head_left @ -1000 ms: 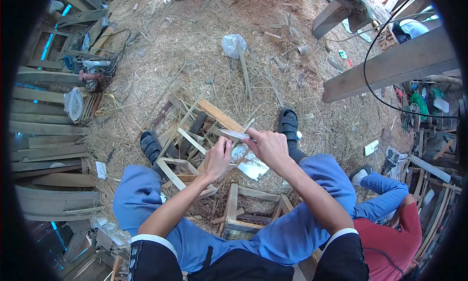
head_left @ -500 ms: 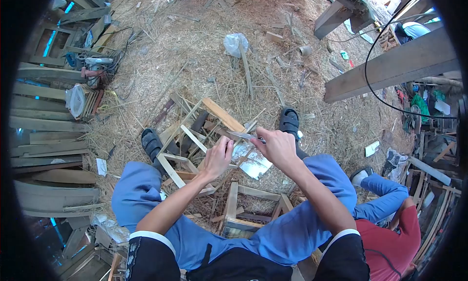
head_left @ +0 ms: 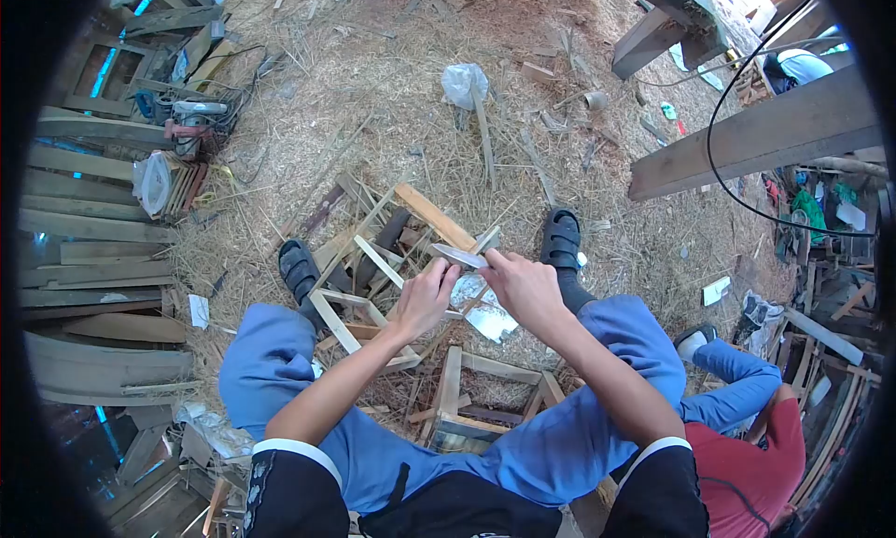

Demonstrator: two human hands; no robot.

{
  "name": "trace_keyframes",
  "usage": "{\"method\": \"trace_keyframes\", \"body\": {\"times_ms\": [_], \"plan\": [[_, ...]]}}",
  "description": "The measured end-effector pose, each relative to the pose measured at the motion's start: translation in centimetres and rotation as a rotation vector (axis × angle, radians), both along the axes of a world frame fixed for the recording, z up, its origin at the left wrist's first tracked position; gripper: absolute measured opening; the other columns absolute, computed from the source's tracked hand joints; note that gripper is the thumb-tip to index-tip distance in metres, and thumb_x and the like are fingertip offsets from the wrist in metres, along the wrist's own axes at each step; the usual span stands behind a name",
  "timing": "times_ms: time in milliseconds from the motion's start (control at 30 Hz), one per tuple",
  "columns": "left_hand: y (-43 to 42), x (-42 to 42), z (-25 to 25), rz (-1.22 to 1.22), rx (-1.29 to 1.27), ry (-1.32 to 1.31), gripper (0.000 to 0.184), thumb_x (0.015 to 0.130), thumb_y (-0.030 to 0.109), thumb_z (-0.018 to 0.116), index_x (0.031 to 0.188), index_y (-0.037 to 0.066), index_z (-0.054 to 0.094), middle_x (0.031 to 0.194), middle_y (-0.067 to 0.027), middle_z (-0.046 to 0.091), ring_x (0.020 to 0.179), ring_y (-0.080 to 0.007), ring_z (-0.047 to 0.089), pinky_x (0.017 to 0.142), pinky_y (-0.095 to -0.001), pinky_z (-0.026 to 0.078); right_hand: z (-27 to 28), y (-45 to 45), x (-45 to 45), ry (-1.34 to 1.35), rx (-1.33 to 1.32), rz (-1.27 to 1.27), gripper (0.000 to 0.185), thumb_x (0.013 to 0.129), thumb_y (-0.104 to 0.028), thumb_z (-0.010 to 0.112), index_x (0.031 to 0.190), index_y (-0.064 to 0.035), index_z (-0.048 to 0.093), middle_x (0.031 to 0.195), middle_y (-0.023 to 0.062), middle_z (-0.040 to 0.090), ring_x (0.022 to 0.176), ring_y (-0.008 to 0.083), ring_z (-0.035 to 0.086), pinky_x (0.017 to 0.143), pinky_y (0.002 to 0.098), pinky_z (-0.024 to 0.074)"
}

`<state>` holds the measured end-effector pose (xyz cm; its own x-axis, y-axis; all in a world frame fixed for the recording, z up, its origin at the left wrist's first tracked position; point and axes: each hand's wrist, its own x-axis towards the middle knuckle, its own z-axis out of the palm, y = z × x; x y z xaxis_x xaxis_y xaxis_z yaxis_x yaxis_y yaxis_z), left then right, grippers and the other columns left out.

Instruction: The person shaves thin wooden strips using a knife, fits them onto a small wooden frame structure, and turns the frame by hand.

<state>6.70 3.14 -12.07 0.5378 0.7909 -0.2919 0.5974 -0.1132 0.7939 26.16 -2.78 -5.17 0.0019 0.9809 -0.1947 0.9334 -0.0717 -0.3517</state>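
My right hand (head_left: 523,281) is closed round a knife (head_left: 457,255), whose pale blade points left, above my left fingers. Close beside it, my left hand (head_left: 427,298) has its fingers pinched together. Whatever they hold is too small or hidden to make out. Below the hands lies a white sheet (head_left: 492,321) on the ground. Thin wooden strips joined like a frame (head_left: 338,325) rest between my feet, and a light wooden board (head_left: 434,217) lies just beyond the blade.
A small wooden frame (head_left: 499,365) is on the ground near my lap. At right sits a person in a red shirt (head_left: 747,454). A thick beam (head_left: 756,127) crosses the upper right with a black cable. Stacked planks (head_left: 107,258) and a power tool (head_left: 191,127) are at left.
My hands have drawn closer together, and the knife blade has come round over the left fingers. The whole view has shifted slightly.
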Motion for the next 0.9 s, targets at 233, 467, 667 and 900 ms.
{"method": "trace_keyframes", "body": {"times_ms": [233,467,667,900], "plan": [[0.5,-0.2,-0.3,0.017,-0.035,0.002,0.041,0.104,0.044,0.058,0.105,0.003,0.058,0.075,-0.0218,0.068,0.076,-0.0446,0.069,0.067,-0.0521,0.051,0.2,0.8,-0.1,0.019,0.021,-0.017,0.022,0.103,-0.034,0.06,0.101,-0.0116,0.059,0.078,0.0131,0.069,0.066,0.0348,0.071,0.054,0.0475,0.0545],[0.4,-0.7,-0.9,0.019,0.011,0.0,0.039,0.102,0.042,0.062,0.105,0.003,0.058,0.077,-0.0215,0.069,0.077,-0.0434,0.07,0.067,-0.051,0.052,0.0,0.7,-0.1,0.056,0.043,-0.034,0.024,0.104,-0.035,0.057,0.101,-0.0118,0.058,0.081,0.0128,0.069,0.066,0.0356,0.071,0.053,0.0477,0.0543],[0.4,-0.4,-0.5,0.032,0.009,-0.011,0.038,0.101,0.04,0.064,0.103,0.003,0.058,0.076,-0.0204,0.069,0.075,-0.0423,0.07,0.066,-0.0505,0.051,-0.5,0.9,-0.1,0.034,0.019,-0.032,0.024,0.103,-0.036,0.058,0.102,-0.0119,0.058,0.079,0.0134,0.07,0.065,0.0359,0.071,0.053,0.0481,0.0544],[0.7,0.1,0.0,0.005,-0.022,0.061,0.035,0.099,0.036,0.068,0.101,0.003,0.057,0.073,-0.0183,0.067,0.07,-0.0411,0.069,0.063,-0.0494,0.05,-0.6,0.9,-0.1,-0.028,0.037,-0.037,0.022,0.102,-0.036,0.06,0.102,-0.0135,0.059,0.072,0.0124,0.07,0.063,0.0339,0.071,0.051,0.0465,0.0537]]}}
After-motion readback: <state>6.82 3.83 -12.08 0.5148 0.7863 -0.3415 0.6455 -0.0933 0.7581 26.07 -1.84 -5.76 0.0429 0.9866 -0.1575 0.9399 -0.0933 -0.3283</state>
